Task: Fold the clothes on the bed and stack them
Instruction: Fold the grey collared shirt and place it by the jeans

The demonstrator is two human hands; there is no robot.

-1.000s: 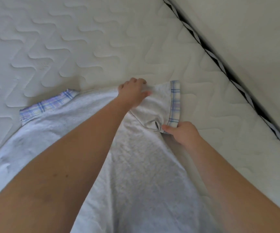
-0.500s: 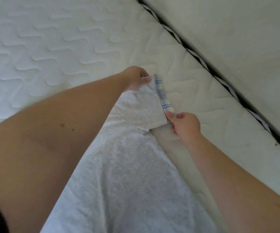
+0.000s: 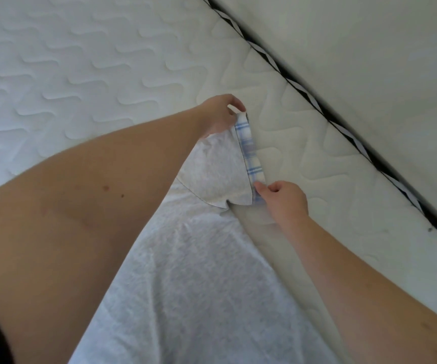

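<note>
Head view of a person folding a pale grey shirt spread on a bed. The shirt lies flat along the quilted mattress, its body running from the lower edge of the view up toward the middle. One short sleeve, trimmed with a blue-and-white checked cuff, is turned in over the body of the shirt.

Left hand: fingers curled, pinching the far end of the checked cuff between thumb and fingertips. Right hand: fingers curled, pinching the near end of the same cuff where it meets the sleeve seam. Between the two hands the cuff is drawn nearly straight and sits just above the mattress.

A black-and-white braided edging marks the border of the mattress to the right, and beyond it a plain pale surface, which may be a wall or bed frame.

Progress, as judged from this view: the fold is at an early step. One sleeve is being laid inward; the other sleeve is hidden behind the left arm, so its state cannot be told. The body of the shirt appears not yet folded lengthwise or crosswise. No finished stack and no other clothes appear in view, so stacking appears still to come.
</note>
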